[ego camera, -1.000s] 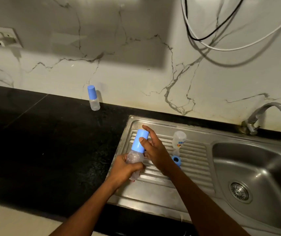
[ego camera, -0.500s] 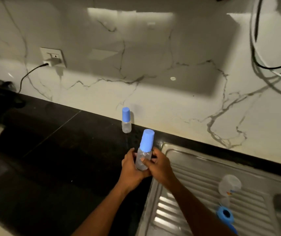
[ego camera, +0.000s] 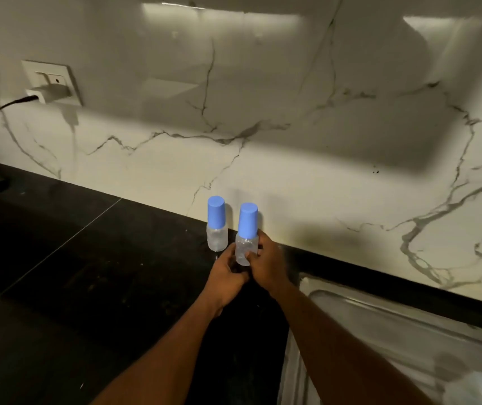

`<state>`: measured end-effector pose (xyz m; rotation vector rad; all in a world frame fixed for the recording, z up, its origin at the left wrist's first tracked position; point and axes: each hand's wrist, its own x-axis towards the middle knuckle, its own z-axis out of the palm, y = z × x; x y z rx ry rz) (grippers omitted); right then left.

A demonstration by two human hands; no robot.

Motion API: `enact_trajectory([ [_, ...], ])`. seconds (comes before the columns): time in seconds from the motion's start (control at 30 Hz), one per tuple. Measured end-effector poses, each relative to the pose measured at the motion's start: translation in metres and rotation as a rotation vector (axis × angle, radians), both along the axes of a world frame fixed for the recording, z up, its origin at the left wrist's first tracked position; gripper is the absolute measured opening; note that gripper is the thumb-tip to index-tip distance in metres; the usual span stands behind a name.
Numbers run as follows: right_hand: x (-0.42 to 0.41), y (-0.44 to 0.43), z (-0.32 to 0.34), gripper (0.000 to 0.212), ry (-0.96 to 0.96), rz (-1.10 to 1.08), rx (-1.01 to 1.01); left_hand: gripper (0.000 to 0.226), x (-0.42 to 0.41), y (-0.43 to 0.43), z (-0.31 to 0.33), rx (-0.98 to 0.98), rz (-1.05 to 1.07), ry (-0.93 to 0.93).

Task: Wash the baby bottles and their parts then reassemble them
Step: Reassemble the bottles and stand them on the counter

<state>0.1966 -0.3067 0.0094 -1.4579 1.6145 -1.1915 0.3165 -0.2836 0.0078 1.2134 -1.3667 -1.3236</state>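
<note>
At the black counter (ego camera: 87, 273) by the wall, left hand (ego camera: 228, 276) and right hand (ego camera: 269, 267) grip a blue-capped bottle (ego camera: 245, 247) just beside a second capped bottle (ego camera: 217, 229); both look reassembled, though a blurred item (ego camera: 473, 390) on the sink (ego camera: 409, 331) suggests more remains

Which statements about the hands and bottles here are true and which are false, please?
1. The left hand and right hand hold one bottle. True.
2. That bottle lacks a cap. False: a blue cap is on it.
3. A second bottle stands on the counter. True.
4. The second bottle is right of the held one. False: it is to its left.
5. A plug sits in the socket. True.
</note>
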Motion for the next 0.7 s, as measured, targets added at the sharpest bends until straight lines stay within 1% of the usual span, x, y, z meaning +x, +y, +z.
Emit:
enact_trajectory([
  [0.13, 0.0, -0.013, -0.02, 0.018, -0.027, -0.023, -0.058, 0.068, -0.004, -0.019, -0.018, -0.002, 0.014, -0.004],
  [0.33, -0.003, -0.023, -0.029, 0.027, 0.011, -0.037, -0.078, 0.069, -0.01, -0.024, -0.026, -0.023, 0.056, -0.058],
  [0.43, -0.006, -0.022, -0.032, 0.044, 0.005, -0.041, -0.01, 0.06, -0.011, -0.017, -0.03, -0.029, 0.073, -0.107],
  [0.53, -0.012, -0.01, -0.032, 0.067, -0.005, -0.082, 0.09, 0.046, -0.017, 0.003, -0.024, -0.039, 0.18, -0.207],
  [0.6, -0.023, 0.006, -0.027, 0.068, 0.082, -0.086, 0.111, 0.037, -0.025, 0.023, -0.017, -0.082, 0.232, -0.324],
  [0.63, -0.03, 0.015, -0.025, 0.066, 0.155, -0.061, 0.102, 0.03, -0.029, 0.034, -0.016, -0.109, 0.218, -0.384],
  [0.7, -0.054, 0.038, -0.016, 0.065, 0.292, 0.016, 0.065, 0.024, -0.043, 0.058, -0.014, -0.158, 0.124, -0.481],
])
